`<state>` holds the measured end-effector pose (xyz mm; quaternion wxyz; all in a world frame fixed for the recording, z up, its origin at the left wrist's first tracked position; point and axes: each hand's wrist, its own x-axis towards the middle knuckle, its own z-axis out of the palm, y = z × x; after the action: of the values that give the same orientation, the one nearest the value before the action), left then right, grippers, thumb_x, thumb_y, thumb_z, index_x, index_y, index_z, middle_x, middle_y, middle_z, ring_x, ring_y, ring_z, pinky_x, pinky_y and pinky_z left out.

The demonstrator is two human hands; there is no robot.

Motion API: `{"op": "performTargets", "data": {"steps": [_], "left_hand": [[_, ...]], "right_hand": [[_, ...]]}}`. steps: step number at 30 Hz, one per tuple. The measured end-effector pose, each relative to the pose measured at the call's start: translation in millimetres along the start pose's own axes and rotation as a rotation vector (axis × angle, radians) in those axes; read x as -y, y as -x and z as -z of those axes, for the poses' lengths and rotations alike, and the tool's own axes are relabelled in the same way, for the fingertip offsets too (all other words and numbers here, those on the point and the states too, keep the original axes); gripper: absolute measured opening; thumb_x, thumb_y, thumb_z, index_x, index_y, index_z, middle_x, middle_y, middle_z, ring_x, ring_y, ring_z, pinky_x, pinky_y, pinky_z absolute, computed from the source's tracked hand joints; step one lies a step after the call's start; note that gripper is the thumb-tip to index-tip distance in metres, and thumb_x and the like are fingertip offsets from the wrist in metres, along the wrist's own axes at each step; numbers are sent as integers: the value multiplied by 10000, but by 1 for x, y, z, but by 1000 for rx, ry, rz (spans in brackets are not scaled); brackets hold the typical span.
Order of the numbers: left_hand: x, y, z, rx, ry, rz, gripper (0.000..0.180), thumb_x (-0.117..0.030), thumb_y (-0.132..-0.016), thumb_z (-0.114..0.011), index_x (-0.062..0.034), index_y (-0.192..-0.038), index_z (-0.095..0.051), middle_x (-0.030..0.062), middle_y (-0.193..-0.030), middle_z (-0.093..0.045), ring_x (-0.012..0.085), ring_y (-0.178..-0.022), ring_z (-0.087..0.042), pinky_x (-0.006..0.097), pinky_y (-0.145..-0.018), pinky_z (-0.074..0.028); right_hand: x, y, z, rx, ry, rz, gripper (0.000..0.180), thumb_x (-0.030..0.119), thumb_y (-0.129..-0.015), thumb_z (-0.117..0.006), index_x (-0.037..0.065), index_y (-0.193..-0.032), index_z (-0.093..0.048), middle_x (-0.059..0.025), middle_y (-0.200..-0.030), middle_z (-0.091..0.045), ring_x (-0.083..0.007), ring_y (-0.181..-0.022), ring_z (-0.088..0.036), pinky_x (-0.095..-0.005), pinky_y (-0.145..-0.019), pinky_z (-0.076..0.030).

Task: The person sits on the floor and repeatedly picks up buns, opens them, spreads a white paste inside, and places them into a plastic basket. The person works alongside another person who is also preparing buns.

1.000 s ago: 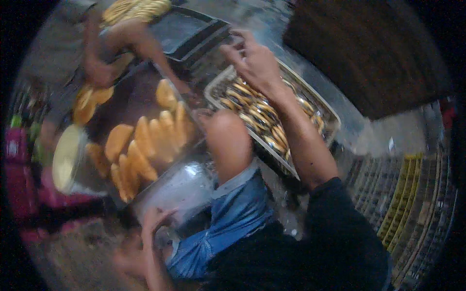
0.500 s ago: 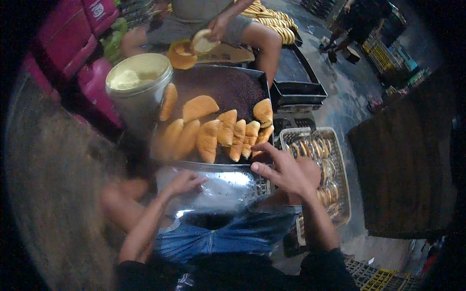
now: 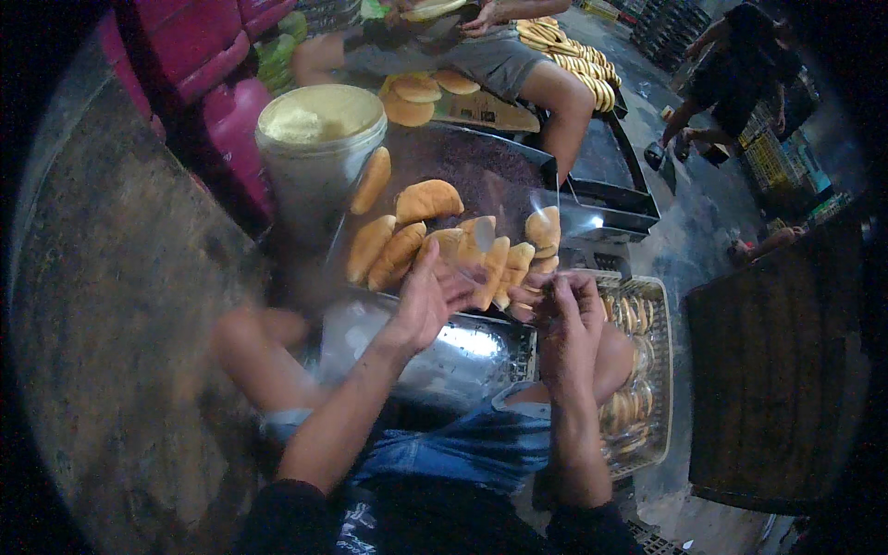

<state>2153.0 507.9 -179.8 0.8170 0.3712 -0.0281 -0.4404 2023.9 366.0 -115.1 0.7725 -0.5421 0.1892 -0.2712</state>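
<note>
A thin clear plastic bag (image 3: 514, 198) spreads above the buns, its sheen crossing the far tray edge. My right hand (image 3: 575, 310), fingers pinched together, holds it near the tray's front right corner. Beside it my left hand (image 3: 421, 305) is open, palm turned inward and fingertips reaching toward the bag; its fingertips are slightly blurred. Behind both hands several golden folded buns (image 3: 430, 199) lie along the near part of a metal tray with dark crumbly filling (image 3: 462, 153). Below my hands a shiny stack of clear bags (image 3: 356, 333) lies just above my lap.
A white tub (image 3: 319, 153) of pale cream stands left of the tray. At right is a crate (image 3: 666, 370) of wrapped buns. Opposite sits a co-worker (image 3: 564, 106), with round buns (image 3: 416, 88) on cardboard nearby. Another person (image 3: 740, 74) stands at the far right.
My left hand has risen from the bag stack to the buns. My right hand's fingers have closed on a clear bag. The view has shifted, and the co-worker's hands have moved farther back.
</note>
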Motion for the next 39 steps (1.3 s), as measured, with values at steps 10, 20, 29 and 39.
{"op": "performTargets", "data": {"steps": [10, 20, 29, 39], "left_hand": [[-55, -22, -11, -234, -250, -638, 273, -312, -962, -671, -44, -1011, -680, 39, -926, -686, 116, -879, -643, 319, -777, -534], [-210, -57, 87, -695, -121, -914, 465, -264, -907, -696, -32, -1284, -552, 107, -1228, -596, 216, -1058, -601, 356, -866, -525], [-173, -71, 184, -824, -1480, -927, 585, -384, -988, -572, -89, -1459, -389, 105, -1466, -431, 256, -1331, -421, 453, -1115, -364], [-186, -64, 157, -960, -810, -789, 469, -535, -1031, -442, -115, -1217, -539, 44, -1094, -554, 189, -983, -544, 368, -877, -470]], "right_hand": [[-14, -13, -5, -39, 104, -22, 205, 220, -1017, -558, 17, -1029, -586, -80, -828, -622, -156, -648, -601, -284, -533, -505], [-136, -214, -57, 629, 1356, 260, 330, 64, -879, -593, 64, -1208, -577, -174, -1247, -621, -393, -1183, -581, -490, -964, -481], [-206, -293, -39, 651, 1743, 478, 591, 176, -819, -665, 100, -1371, -469, -160, -1336, -573, -364, -1328, -479, -499, -1113, -360], [-98, -281, -50, 279, 1773, 570, 352, 341, -794, -717, 71, -1021, -710, -177, -867, -711, -371, -905, -653, -489, -960, -459]]}}
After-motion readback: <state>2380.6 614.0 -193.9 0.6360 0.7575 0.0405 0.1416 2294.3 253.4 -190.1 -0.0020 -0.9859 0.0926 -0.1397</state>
